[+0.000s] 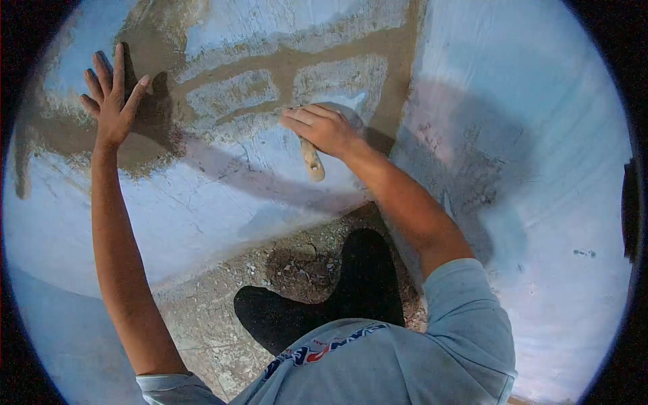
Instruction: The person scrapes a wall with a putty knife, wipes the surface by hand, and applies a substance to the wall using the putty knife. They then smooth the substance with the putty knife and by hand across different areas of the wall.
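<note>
My left hand (pixel 113 104) lies flat on the wall with its fingers spread, over a brown patch (pixel 145 61) at upper left. My right hand (pixel 324 128) is closed around a wooden-handled tool (pixel 312 162) against the wall, near the corner. The pale, worn handle points down out of my fist; its working end is hidden by my hand, so its exact kind cannot be told. Around my right hand the pale blue wall (pixel 270 182) has rough, scraped areas crossed by brown bands (pixel 280 64) of bare or plastered surface.
A second wall (pixel 540 169) meets the first at a corner just right of my right hand. Its surface is pale blue with a rough, worn area (pixel 472 175). Rubble and paint flakes (pixel 297 263) litter the floor (pixel 209 331) around my dark-clad feet (pixel 368 270).
</note>
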Tool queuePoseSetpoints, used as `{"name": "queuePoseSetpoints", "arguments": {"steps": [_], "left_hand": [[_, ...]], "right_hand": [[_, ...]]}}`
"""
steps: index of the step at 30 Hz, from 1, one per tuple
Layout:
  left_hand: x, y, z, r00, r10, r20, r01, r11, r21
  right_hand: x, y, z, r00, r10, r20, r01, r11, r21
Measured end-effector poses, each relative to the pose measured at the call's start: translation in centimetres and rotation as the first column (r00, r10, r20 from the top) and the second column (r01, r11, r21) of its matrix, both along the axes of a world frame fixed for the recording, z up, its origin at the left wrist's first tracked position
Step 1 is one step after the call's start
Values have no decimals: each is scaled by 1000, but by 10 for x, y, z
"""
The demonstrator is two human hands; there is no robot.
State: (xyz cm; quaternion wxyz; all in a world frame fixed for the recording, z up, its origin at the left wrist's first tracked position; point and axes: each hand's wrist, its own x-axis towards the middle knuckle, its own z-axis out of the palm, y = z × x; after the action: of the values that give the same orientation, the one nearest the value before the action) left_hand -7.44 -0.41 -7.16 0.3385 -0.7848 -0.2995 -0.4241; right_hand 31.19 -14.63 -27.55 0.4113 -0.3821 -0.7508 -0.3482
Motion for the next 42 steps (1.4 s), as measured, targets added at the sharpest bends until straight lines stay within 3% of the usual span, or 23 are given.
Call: {"name": "queuePoseSetpoints", "arguments": {"steps": [1,4,5,8,12,13,16,19,21,23,25,28,31,35,39,42], "left_hand": [[1,0,0,1000,3,3,-3,1000,-6],[3,4,-3,1000,21,22,-21,1000,-6],[4,5,-4,999,27,26,-28,1000,4],[10,-5,-1,998,39,45,-38,999,-20],[22,-7,-12,995,22,101,-19,999,-30],[24,-6,-13,994,20,107,-17,1000,-24],[22,-2,-16,993,28,119,-24,999,-36],[26,-10,-13,991,37,130,-30,998,-53],[25,-8,-11,990,65,125,-60,997,-39],[24,-9,-12,991,83,106,-77,996,-53],[24,-22,-10,994,70,87,-61,993,-105],[36,-43,-17,997,76,-1,-76,995,-67],[68,-63,-27,993,49,-106,-49,999,4],[105,-81,-34,961,9,-277,-4,1000,17],[137,-81,-35,956,-4,-294,4,1000,2],[160,-76,-44,940,-47,-339,47,999,-7]], "right_hand": [[3,-3,8,999,3,49,1,997,-77],[9,0,69,947,156,-282,-141,987,73],[8,-1,80,969,30,-245,11,986,166],[-5,19,7,993,16,-118,10,976,217],[0,-8,-32,999,-24,26,26,997,-67],[7,-11,-17,998,-47,-37,47,999,3],[23,-8,33,896,-21,-443,52,997,57],[-3,8,1,927,-58,-372,131,976,175],[-31,7,-48,944,-17,-329,49,995,90],[-26,0,-59,957,41,-287,-43,999,-1],[-13,-7,-44,949,73,-305,-82,997,-16],[3,-8,18,889,59,-454,31,981,190],[-12,17,-4,917,-19,-400,112,971,211],[-15,2,-37,977,51,-207,-54,999,-6],[7,-4,32,925,53,-377,15,984,175],[0,8,-21,974,-11,-225,34,994,100]]}}
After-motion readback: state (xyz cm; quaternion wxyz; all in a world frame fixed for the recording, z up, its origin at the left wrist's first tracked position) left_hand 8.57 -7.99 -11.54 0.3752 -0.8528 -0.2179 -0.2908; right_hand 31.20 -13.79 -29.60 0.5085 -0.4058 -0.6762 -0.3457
